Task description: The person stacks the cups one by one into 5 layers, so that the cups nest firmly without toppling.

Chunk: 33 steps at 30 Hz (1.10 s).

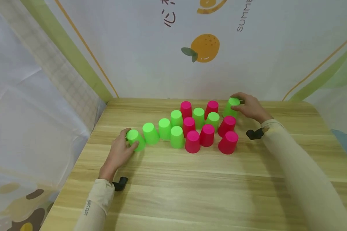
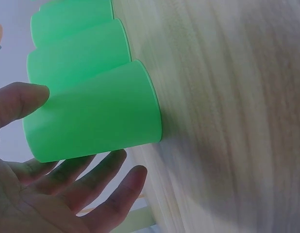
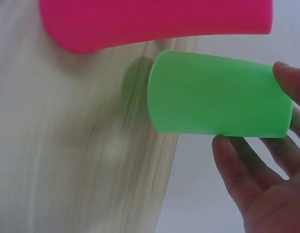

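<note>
At the left end of the group, my left hand (image 1: 120, 153) holds an upside-down green cup (image 1: 135, 140). In the left wrist view its thumb lies on one side of that green cup (image 2: 96, 114) and the fingers reach along the other. My right hand (image 1: 251, 107) grips another upside-down green cup (image 1: 230, 108) at the back right, thumb and fingers on opposite sides near its base. The right wrist view shows this green cup (image 3: 218, 94) with its rim close over the table, a greenish shadow beside it.
Several upside-down green and pink cups stand between the hands, among them a green cup (image 1: 177, 137) and a pink cup (image 1: 192, 141). A pink cup (image 1: 228, 142) stands at the front right. Behind the wooden table (image 1: 173, 189) hangs a printed white cloth (image 1: 150, 64).
</note>
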### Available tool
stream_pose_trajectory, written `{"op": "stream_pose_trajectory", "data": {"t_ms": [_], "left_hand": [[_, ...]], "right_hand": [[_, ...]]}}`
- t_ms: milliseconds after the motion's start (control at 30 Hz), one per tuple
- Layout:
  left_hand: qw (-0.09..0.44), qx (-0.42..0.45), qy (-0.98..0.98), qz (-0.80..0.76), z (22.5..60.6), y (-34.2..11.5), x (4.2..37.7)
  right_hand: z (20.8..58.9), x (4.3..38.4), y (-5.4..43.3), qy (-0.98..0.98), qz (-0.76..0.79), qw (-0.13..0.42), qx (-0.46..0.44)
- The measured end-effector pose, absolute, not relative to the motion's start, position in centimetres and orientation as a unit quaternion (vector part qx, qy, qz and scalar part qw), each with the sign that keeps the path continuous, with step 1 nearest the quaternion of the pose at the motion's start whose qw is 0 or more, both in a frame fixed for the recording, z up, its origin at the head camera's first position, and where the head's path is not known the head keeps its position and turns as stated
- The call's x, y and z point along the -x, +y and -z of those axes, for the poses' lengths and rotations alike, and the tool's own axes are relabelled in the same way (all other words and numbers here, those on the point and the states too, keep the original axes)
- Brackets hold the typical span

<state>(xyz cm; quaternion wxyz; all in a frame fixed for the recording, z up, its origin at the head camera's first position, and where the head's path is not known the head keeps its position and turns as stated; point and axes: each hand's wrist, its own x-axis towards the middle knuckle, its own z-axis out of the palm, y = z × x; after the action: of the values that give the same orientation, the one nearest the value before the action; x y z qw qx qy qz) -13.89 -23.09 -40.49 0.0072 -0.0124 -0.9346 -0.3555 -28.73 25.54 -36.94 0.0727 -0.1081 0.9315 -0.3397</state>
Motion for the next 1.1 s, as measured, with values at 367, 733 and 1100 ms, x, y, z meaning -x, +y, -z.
{"op": "stream_pose_trajectory", "data": {"t_ms": [367,733,1100], "left_hand": [[-0.003,0.013,-0.930,0.366,40.6,-23.3,13.9],[-0.008,0.015,-0.928,0.371,40.7,-23.4,13.9],[-0.005,0.018,-0.931,0.365,40.8,-23.4,13.9]], "right_hand": [[37.1,30.9,24.0,0.934,0.326,0.093,0.112],[37.1,31.9,23.5,0.937,0.323,0.098,0.090],[36.9,32.6,22.8,0.943,0.311,0.092,0.079]]}}
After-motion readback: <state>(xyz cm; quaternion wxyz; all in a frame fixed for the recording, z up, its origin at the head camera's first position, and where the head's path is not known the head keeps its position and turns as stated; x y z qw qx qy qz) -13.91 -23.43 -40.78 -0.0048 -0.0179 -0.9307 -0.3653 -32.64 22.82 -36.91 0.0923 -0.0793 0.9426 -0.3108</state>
